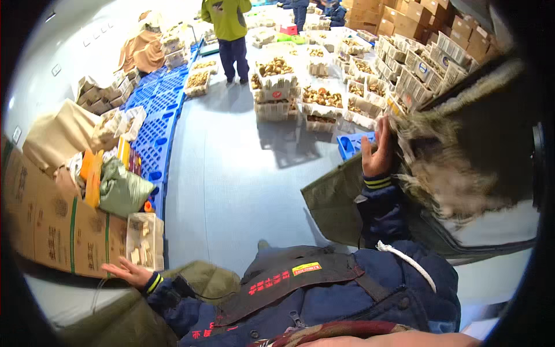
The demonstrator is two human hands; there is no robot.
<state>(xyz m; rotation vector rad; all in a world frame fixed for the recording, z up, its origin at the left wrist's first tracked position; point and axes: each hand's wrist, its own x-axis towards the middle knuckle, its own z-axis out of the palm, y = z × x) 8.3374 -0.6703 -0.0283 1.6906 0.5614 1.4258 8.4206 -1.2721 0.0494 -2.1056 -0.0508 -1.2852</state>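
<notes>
My right hand (pixel 378 151) is raised with its fingers stretched out, its palm side against the fleecy edge of a dark green door curtain (pixel 329 199) on the right. The curtain hangs open with its shaggy lining (pixel 445 168) showing. My left hand (pixel 128 272) is spread open at the lower left, holding nothing that I can see. It is nearest to a white plastic crate (pixel 151 220) with pale pieces in it and to a large brown cardboard sheet or box (pixel 52 222). More olive-green cloth (pixel 208 280) lies around my left forearm.
Blue plastic pallets (pixel 159 104) line the left wall, bearing a green sack (pixel 121 188) and covered stacks. Ahead stand stacked white crates of mushrooms (pixel 276 95). A person in a yellow-green jacket (pixel 228 20) stands farther off. Cardboard boxes (pixel 416 17) are piled at the back right.
</notes>
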